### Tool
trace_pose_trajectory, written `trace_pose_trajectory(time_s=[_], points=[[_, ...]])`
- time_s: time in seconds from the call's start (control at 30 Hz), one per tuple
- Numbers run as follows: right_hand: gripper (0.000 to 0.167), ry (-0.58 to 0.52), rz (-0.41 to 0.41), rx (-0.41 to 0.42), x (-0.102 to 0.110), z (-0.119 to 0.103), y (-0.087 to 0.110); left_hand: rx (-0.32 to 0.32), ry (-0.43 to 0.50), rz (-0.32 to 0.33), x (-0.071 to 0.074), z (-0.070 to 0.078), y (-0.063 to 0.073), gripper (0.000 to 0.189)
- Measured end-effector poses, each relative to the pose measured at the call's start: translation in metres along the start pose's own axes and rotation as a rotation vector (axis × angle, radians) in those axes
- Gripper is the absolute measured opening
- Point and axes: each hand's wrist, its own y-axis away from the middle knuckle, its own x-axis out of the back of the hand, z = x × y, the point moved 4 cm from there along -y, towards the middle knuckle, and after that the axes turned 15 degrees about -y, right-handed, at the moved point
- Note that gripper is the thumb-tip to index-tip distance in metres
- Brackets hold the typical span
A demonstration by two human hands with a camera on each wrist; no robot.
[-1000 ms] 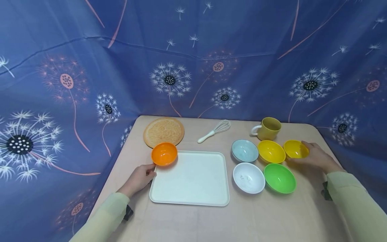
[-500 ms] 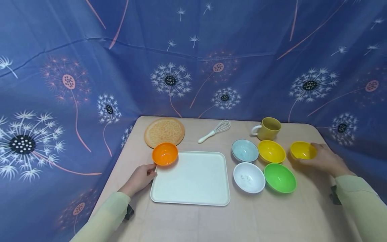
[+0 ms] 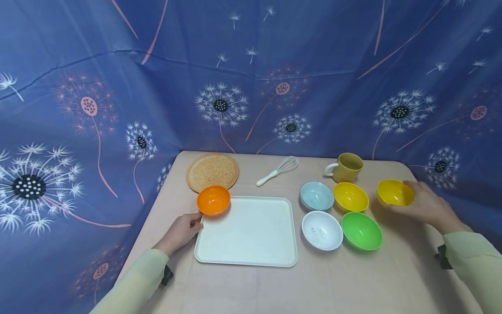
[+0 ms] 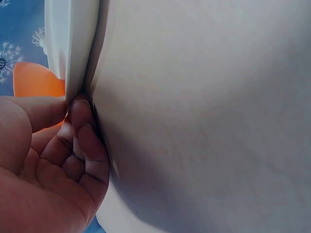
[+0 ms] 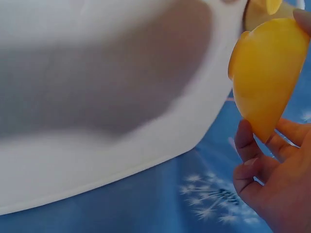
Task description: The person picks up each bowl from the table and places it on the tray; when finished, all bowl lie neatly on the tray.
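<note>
Yellow bowl (image 3: pixel 394 193) in outstretched right hand (image 3: pixel 429 208), left hand (image 3: pixel 181 233) pinching white tray (image 3: pixel 247 235)

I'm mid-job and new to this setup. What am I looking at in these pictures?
No machine: these are a person's bare left hand and right hand. The wide picture looks down from the head; the close ones come from each wrist. On the table lie a white tray, an orange bowl at its far left corner, a round tan board, a whisk and a mustard mug. Right of the tray sit a light blue bowl, a white bowl, a green bowl and one yellow bowl. The left hand pinches the tray's edge; the right hand holds another yellow bowl.
</note>
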Motion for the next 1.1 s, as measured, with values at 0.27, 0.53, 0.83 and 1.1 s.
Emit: trace_pose_trajectory(time_s=[0.27, 0.53, 0.83, 1.1], points=[[0.126, 0.002, -0.025, 0.047, -0.005, -0.052, 0.005, -0.001, 0.007, -0.002, -0.001, -0.004, -0.001, 0.054], [0.126, 0.005, -0.011, 0.169, -0.019, -0.099, 0.003, -0.010, 0.000, 0.004, -0.002, -0.005, -0.001, 0.054], [0.121, -0.036, -0.064, 0.227, -0.038, -0.142, 0.003, -0.028, -0.003, 0.011, -0.001, -0.005, -0.002, 0.052], [0.114, -0.008, -0.081, 0.343, -0.068, -0.191, 0.002, -0.017, -0.011, 0.007, 0.000, -0.003, -0.003, 0.053]])
